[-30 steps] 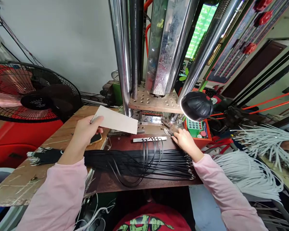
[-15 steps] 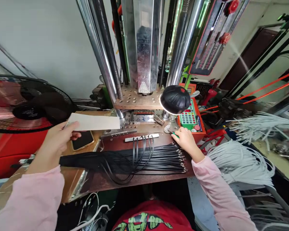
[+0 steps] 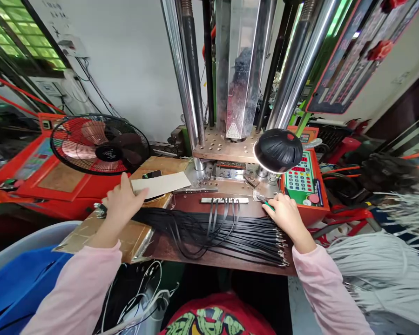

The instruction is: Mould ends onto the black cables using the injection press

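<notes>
My left hand (image 3: 120, 202) grips one end of a flat whitish strip of card (image 3: 165, 184), thumb on its near edge. The strip lies across a phone (image 3: 152, 175) and covers most of it; whether they touch I cannot tell. In my right hand (image 3: 284, 211) is a thin green-handled tool (image 3: 268, 204), its tip close to a small heap of tiny pieces (image 3: 256, 195). Between the hands lies a bundle of black cables (image 3: 230, 235) with metal ends at the right. Several of them run up to a metal bar mould (image 3: 225, 200).
Behind the bar stands a press with a drilled metal plate (image 3: 226, 151) and a lit black lamp (image 3: 278, 150). A control box (image 3: 300, 179) is at its right, a fan (image 3: 101, 144) at left. White cables (image 3: 384, 265) hang at far right; a blue-lined tub (image 3: 24, 279) sits lower left.
The view has swung to the left. My left hand has lowered the strip over the phone, which was mostly uncovered before. My right hand stays by the small heap, still holding the green tool.
</notes>
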`<state>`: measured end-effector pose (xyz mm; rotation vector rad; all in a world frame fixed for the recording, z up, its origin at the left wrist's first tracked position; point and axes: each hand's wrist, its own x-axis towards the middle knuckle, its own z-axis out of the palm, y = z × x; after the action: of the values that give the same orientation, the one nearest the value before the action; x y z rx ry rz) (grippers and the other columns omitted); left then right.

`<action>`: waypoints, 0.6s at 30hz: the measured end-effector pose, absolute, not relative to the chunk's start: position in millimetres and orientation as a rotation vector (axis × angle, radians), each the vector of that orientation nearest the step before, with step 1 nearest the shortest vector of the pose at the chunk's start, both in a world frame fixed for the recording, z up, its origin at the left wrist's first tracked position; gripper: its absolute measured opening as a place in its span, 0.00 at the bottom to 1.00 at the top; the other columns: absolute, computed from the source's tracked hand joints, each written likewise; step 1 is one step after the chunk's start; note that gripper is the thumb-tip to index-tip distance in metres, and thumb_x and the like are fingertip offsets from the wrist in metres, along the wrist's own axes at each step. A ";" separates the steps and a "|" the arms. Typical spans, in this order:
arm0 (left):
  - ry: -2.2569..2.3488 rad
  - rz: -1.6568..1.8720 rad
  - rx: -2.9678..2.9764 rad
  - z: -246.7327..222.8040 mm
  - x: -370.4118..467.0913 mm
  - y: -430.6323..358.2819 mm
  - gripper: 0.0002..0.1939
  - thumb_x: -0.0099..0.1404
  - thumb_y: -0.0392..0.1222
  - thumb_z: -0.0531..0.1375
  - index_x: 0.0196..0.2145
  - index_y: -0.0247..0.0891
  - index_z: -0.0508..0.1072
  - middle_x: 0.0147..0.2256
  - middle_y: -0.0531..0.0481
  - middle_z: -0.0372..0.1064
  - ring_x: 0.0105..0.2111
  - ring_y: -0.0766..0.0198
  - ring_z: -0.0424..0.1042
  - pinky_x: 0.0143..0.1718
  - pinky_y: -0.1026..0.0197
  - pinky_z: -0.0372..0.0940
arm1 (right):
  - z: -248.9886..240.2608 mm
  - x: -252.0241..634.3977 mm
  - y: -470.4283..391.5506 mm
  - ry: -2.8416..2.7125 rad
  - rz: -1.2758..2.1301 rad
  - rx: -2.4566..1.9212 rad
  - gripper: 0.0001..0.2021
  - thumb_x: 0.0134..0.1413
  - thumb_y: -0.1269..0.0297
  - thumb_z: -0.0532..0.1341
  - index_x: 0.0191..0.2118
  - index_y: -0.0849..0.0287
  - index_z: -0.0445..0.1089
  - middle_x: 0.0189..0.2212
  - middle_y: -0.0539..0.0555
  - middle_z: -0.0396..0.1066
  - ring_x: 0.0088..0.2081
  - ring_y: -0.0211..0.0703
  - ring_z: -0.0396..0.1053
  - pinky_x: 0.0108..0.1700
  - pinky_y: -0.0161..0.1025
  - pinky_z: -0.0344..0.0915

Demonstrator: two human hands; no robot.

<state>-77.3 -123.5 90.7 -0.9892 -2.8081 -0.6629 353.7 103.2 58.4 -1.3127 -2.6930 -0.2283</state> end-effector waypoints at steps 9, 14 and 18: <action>-2.344 -0.315 -1.998 70.2 -30.2 -48.4 0.22 0.66 0.46 0.51 0.52 0.38 0.74 0.51 0.38 0.73 0.53 0.45 0.69 0.55 0.46 0.58 | 59.2 351.8 98.3 -2.632 -0.195 -1.332 0.17 0.65 0.52 0.56 0.35 0.55 0.77 0.38 0.57 0.68 0.44 0.49 0.64 0.44 0.42 0.53; -2.259 -0.212 -2.037 47.6 -27.9 -21.6 0.16 0.66 0.43 0.52 0.44 0.37 0.76 0.44 0.38 0.73 0.48 0.46 0.69 0.51 0.47 0.60 | 64.7 359.2 96.5 -2.574 -0.198 -1.369 0.16 0.65 0.52 0.56 0.35 0.55 0.77 0.39 0.57 0.68 0.44 0.48 0.63 0.44 0.42 0.53; -2.252 -0.144 -2.024 44.0 -33.2 -20.8 0.14 0.66 0.44 0.53 0.42 0.38 0.75 0.43 0.40 0.72 0.48 0.46 0.67 0.49 0.48 0.58 | 66.1 362.9 94.0 -2.609 -0.164 -1.336 0.17 0.65 0.52 0.56 0.34 0.56 0.76 0.39 0.57 0.69 0.44 0.48 0.63 0.45 0.42 0.54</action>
<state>-33.2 -20.8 44.0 -2.0241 -2.2521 -0.1441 362.9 94.0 66.1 -1.3357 -2.6088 -0.1643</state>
